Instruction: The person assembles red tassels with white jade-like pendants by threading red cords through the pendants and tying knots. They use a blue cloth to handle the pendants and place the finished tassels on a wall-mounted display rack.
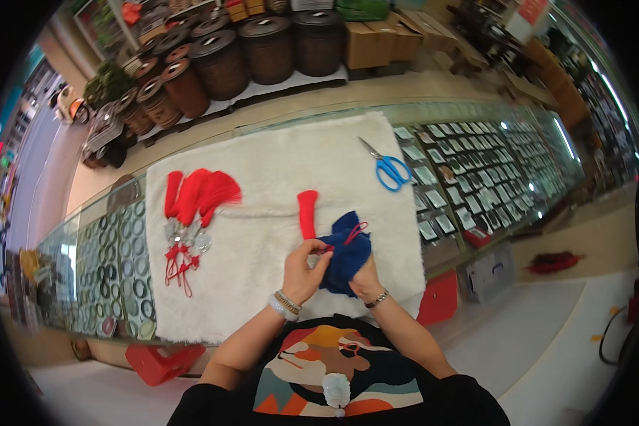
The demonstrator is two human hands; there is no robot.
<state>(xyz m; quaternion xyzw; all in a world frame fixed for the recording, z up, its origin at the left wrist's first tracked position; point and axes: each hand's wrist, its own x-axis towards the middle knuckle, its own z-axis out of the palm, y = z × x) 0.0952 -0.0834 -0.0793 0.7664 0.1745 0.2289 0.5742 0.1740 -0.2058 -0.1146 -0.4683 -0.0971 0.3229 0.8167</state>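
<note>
Two hands at work over white fleece mat (277, 213) spread on glass worktop (476, 184).

Left hand (304, 273): fingers pinched almost closed on a thin red cord (326, 248), tips meeting just at the near end of the red tassel (307, 214). Right hand (366, 278): fingers curled under and largely hidden behind blue pouch (346, 255), apparently gripping it from below (exact spread cannot be told).

Blue pouch: soft cloth, slightly fuzzy, crumpled and irregular; directly right of the left fingers, touching them, resting on the right hand. Red loop of cord showing at its upper edge.

Red tassel: smooth silky strands, narrow elongated form; long axis running straight away from the left fingers, tip pointing to the far side of the mat. Nearer the left hand than the right.

Further left of the fingers, well apart: bundle of red tassels (199, 195) fanned out, with small silvery metal charms (188, 234) and knotted red cords.

Beyond the fingers, far right: blue-handled scissors (389, 169), steel blades, lying flat on the mat.

Under the worktop glass: rows of dark rings and small cards (detail too small to tell). Behind the worktop: round dark lidded jars (263, 46).
</note>
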